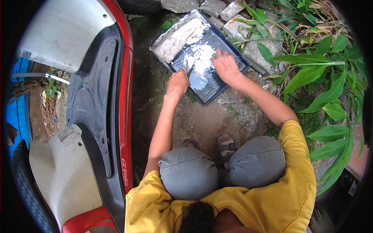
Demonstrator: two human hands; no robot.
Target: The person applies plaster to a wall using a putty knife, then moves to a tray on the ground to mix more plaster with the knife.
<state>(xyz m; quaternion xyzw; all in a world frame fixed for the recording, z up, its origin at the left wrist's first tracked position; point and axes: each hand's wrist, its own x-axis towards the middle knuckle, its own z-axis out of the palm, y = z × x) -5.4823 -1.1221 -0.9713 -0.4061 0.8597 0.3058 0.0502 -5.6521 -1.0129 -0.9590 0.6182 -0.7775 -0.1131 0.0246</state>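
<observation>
In front of my feet lies a dark paint tray (211, 92), set at a slant on the ground. A thick layer of off-white paste (179, 39) fills its upper left end. Brighter white smears (204, 58) spread over the tray's middle. My left hand (178, 83) is closed round the handle of a putty knife (189, 63), whose blade is coated white and rests at the smears. Across from it, my right hand (227, 69) reaches over the tray's right side with fingers apart, the fingertips at the edge of the white smears. I see nothing held in it.
A red scooter (126, 116) with a dark footboard (93, 89) stands close along my left. Stones (258, 54) border the tray's far side. Long-leaved green plants (324, 81) lean in from the right. My sandals (226, 145) are on the dirt ground.
</observation>
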